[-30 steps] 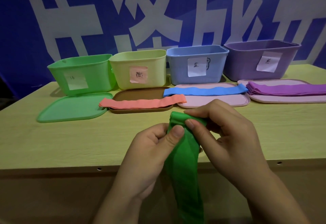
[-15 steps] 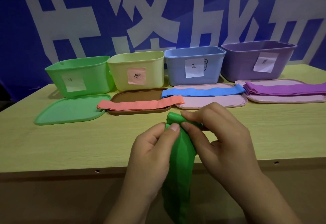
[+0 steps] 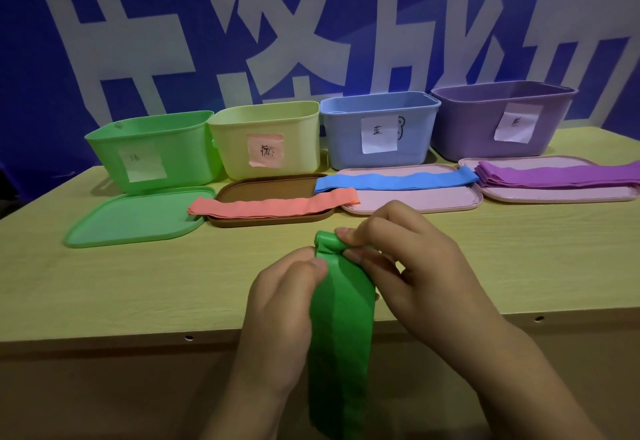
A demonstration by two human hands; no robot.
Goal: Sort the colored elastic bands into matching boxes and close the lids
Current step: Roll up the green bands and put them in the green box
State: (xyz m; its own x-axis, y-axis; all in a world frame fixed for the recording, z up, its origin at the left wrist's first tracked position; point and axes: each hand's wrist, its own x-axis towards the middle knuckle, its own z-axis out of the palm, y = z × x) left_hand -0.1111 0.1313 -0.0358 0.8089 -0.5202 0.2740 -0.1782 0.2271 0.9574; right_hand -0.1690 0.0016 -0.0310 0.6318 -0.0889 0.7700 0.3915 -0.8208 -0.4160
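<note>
Right now I have both hands over the front edge of the desk (image 3: 104, 287), working the green band (image 3: 341, 328); my left hand (image 3: 280, 318) pinches its upper part from the left, thumb pressed on the fabric, while my right hand (image 3: 412, 266) curls its fingertips round the bunched top end; the rolled tip of the band pokes up just above both grips, and the rest hangs down between my wrists, past the desk's front edge and out of the bottom of the view.

Along the back edge I see four open boxes in a row, each with a paper label: green box (image 3: 152, 148) nearest the back left corner, then yellow box (image 3: 266, 138), blue box (image 3: 377, 128) and purple box (image 3: 498, 117) toward the back right; in front of each lies a lid; the green lid (image 3: 138, 214) is bare, the brown lid (image 3: 270, 190) carries the pink bands (image 3: 273, 204), one pink lid (image 3: 415, 197) carries the blue bands (image 3: 394, 181), and the other pink lid (image 3: 554, 193) holds the stacked purple bands (image 3: 557, 176), which run past the desk's right edge of view.
</note>
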